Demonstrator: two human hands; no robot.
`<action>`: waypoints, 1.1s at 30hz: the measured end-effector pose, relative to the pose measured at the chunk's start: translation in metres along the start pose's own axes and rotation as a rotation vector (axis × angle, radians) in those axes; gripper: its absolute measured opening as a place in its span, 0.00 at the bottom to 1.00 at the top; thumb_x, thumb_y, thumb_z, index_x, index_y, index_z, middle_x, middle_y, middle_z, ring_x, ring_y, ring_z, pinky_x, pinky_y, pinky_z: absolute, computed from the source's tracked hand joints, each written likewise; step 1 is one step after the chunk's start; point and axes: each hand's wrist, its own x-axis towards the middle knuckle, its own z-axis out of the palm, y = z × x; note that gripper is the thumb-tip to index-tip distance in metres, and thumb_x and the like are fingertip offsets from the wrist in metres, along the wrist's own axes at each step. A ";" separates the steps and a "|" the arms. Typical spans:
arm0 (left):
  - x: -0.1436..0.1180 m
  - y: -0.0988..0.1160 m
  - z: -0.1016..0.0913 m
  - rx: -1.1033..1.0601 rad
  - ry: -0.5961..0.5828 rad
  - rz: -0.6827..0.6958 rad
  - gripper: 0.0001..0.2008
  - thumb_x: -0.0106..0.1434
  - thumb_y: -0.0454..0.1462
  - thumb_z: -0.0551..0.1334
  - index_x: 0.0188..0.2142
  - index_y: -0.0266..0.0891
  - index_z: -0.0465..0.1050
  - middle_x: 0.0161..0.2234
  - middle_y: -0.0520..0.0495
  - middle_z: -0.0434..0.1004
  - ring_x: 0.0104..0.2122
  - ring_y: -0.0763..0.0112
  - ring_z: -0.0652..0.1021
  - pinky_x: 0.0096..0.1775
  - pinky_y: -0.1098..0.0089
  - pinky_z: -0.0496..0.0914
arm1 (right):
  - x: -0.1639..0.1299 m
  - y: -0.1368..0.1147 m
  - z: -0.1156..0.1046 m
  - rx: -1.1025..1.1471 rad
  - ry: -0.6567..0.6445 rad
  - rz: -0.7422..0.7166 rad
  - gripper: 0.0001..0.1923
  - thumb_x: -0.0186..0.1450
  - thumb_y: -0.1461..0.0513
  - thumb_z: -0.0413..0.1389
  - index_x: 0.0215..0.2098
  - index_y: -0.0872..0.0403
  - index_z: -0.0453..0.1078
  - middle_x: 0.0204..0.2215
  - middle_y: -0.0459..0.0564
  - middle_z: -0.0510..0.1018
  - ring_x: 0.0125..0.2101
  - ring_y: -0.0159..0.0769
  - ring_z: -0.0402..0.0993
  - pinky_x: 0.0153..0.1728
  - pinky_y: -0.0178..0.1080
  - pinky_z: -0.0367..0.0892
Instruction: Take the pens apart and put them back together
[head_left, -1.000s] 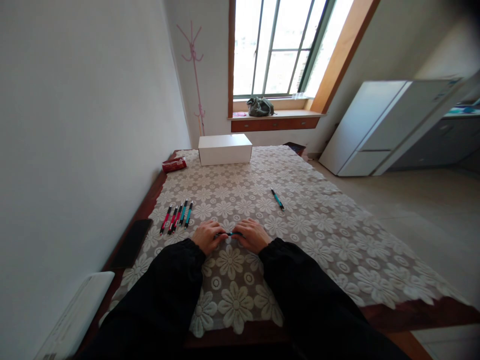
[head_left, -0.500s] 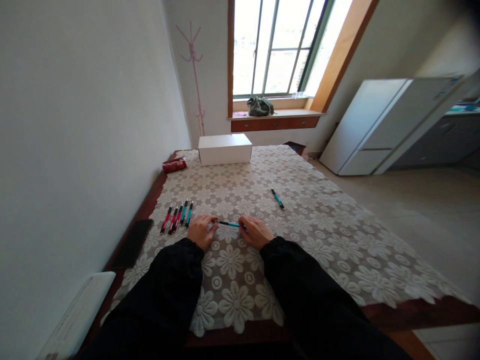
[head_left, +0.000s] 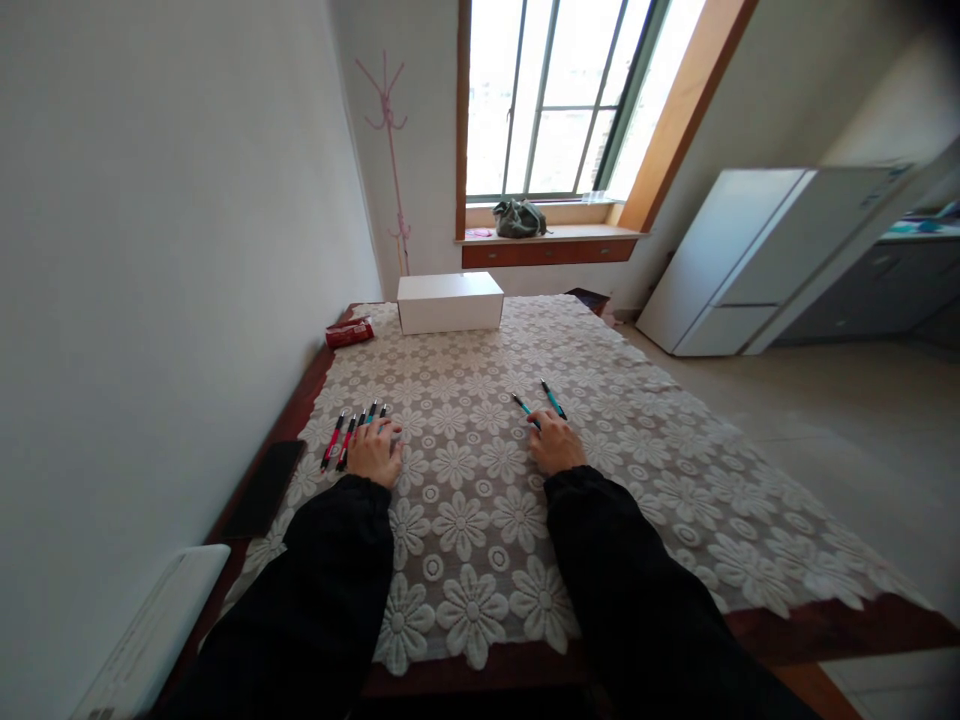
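At the right fingers [head_left: 541, 424], teal pen [head_left: 523, 406].

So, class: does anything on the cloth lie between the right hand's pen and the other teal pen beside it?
Nothing visible: between the pen at the right hand and the teal pen lies only bare tablecloth.

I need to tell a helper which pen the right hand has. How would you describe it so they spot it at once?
Start from the lace tablecloth and find the right hand near its middle. The teal pen sticks out from its fingertips. A second teal pen lies just right of it, untouched; the other pens are by the left hand.
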 end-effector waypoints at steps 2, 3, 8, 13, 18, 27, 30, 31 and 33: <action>0.000 0.001 -0.002 0.027 -0.017 -0.028 0.12 0.60 0.37 0.60 0.43 0.44 0.75 0.53 0.45 0.73 0.52 0.51 0.69 0.52 0.52 0.62 | 0.001 0.003 -0.003 -0.025 -0.022 0.054 0.12 0.64 0.67 0.52 0.45 0.53 0.71 0.44 0.54 0.76 0.41 0.41 0.72 0.40 0.37 0.61; -0.001 0.001 -0.003 0.041 -0.028 -0.042 0.12 0.60 0.37 0.60 0.44 0.44 0.75 0.54 0.45 0.72 0.53 0.51 0.68 0.53 0.52 0.62 | 0.001 0.004 -0.004 -0.036 -0.033 0.085 0.12 0.65 0.67 0.52 0.45 0.52 0.71 0.44 0.53 0.76 0.40 0.40 0.73 0.40 0.37 0.61; -0.002 0.002 -0.006 0.070 -0.075 -0.053 0.14 0.60 0.35 0.58 0.44 0.45 0.76 0.55 0.47 0.72 0.54 0.52 0.68 0.53 0.52 0.63 | 0.006 0.014 -0.013 -0.042 -0.023 0.225 0.12 0.66 0.63 0.52 0.48 0.53 0.70 0.37 0.53 0.79 0.40 0.41 0.74 0.40 0.36 0.61; 0.001 -0.005 -0.004 0.030 -0.078 -0.064 0.15 0.57 0.32 0.58 0.43 0.44 0.76 0.53 0.47 0.73 0.51 0.54 0.70 0.52 0.55 0.65 | 0.008 0.020 -0.018 -0.071 0.001 0.317 0.10 0.67 0.57 0.53 0.39 0.54 0.72 0.31 0.54 0.79 0.37 0.41 0.75 0.37 0.36 0.61; 0.004 -0.012 0.000 -0.037 -0.065 -0.003 0.17 0.54 0.27 0.56 0.41 0.41 0.76 0.47 0.46 0.75 0.47 0.58 0.73 0.51 0.60 0.67 | 0.007 0.019 -0.022 -0.145 -0.020 0.390 0.13 0.67 0.53 0.52 0.38 0.53 0.72 0.31 0.55 0.79 0.37 0.42 0.75 0.36 0.37 0.61; 0.007 -0.007 0.003 -0.233 -0.002 0.093 0.19 0.51 0.25 0.54 0.40 0.39 0.75 0.45 0.44 0.74 0.48 0.62 0.73 0.54 0.63 0.67 | 0.005 0.017 -0.019 -0.175 -0.079 0.408 0.15 0.68 0.53 0.51 0.47 0.51 0.71 0.35 0.56 0.79 0.40 0.45 0.75 0.37 0.39 0.63; 0.006 -0.007 0.002 -0.204 -0.024 0.064 0.18 0.53 0.27 0.55 0.41 0.40 0.75 0.46 0.45 0.74 0.48 0.62 0.74 0.53 0.64 0.68 | 0.005 0.012 -0.019 -0.172 -0.053 0.382 0.17 0.68 0.52 0.50 0.51 0.50 0.69 0.34 0.54 0.79 0.39 0.45 0.76 0.36 0.39 0.62; 0.006 -0.007 0.001 -0.175 -0.039 0.050 0.17 0.54 0.27 0.56 0.41 0.40 0.75 0.46 0.45 0.75 0.47 0.62 0.74 0.52 0.64 0.68 | 0.004 0.010 -0.020 -0.166 -0.049 0.362 0.18 0.68 0.52 0.50 0.51 0.50 0.69 0.33 0.54 0.79 0.39 0.45 0.76 0.36 0.39 0.62; 0.005 -0.008 -0.002 -0.101 -0.067 0.016 0.16 0.55 0.28 0.57 0.41 0.41 0.75 0.47 0.46 0.75 0.48 0.61 0.74 0.50 0.63 0.68 | 0.004 0.005 -0.020 -0.153 -0.049 0.321 0.18 0.68 0.52 0.50 0.52 0.50 0.69 0.32 0.53 0.79 0.38 0.44 0.76 0.36 0.38 0.62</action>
